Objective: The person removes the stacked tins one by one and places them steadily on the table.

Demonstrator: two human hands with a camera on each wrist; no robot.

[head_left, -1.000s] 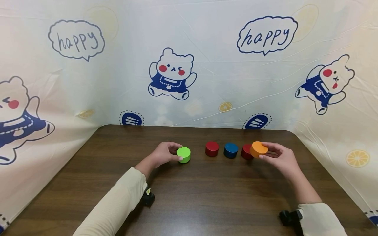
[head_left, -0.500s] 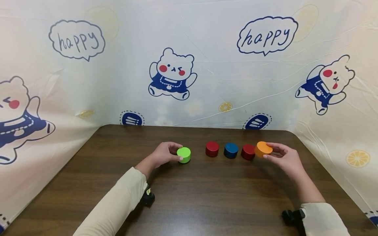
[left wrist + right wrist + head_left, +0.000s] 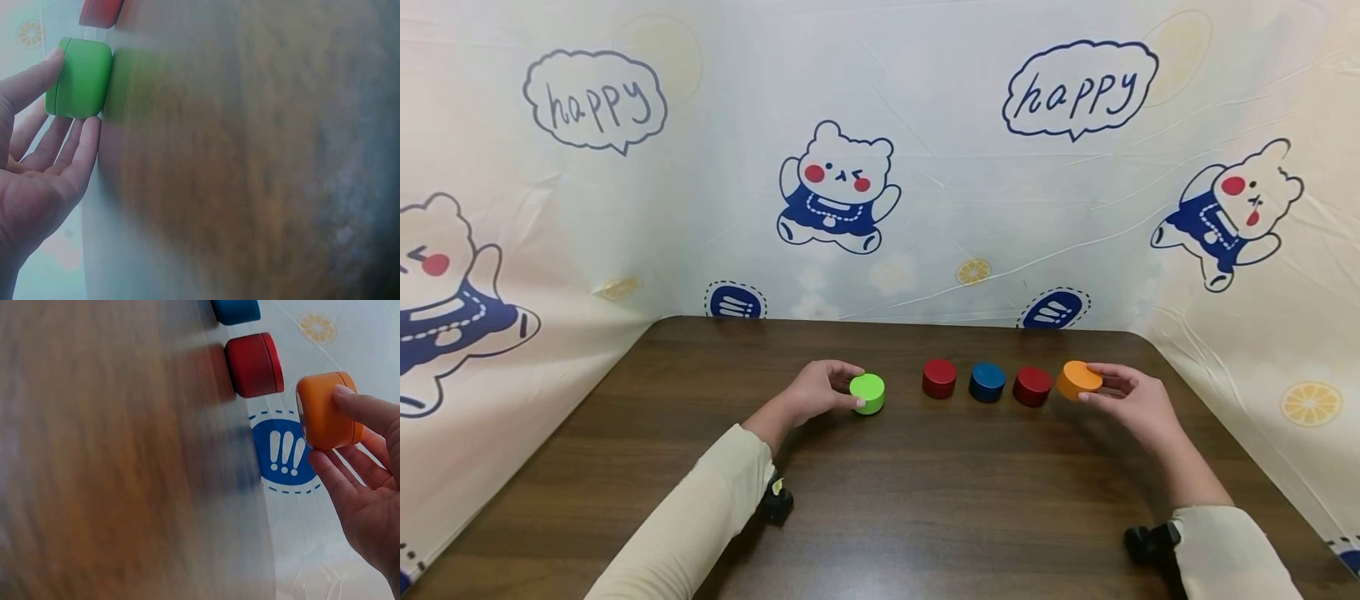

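Observation:
In the head view my left hand [image 3: 811, 392] pinches a green round tin [image 3: 867, 394] between thumb and fingers. The left wrist view shows this green tin [image 3: 80, 78] standing on the table, its lid seam visible. My right hand [image 3: 1138, 408] holds an orange round tin [image 3: 1078, 381] by its side. From the right wrist, the orange tin [image 3: 328, 412] appears raised off the tabletop, slightly tilted. To its left stands a red tin [image 3: 1032, 387], apart from it. Further left come a blue tin [image 3: 987, 382] and another red tin [image 3: 939, 379], all upright.
The dark wooden table [image 3: 925, 500] reaches back to a printed curtain [image 3: 947, 192] with cartoon bears. Black straps with small devices [image 3: 777, 502] sit at both wrists. A wide gap separates the green tin from the nearest red one.
My right hand has moved to the right with the orange tin, which no longer overlaps the right-hand red tin in view. The left hand and green tin have stayed put.

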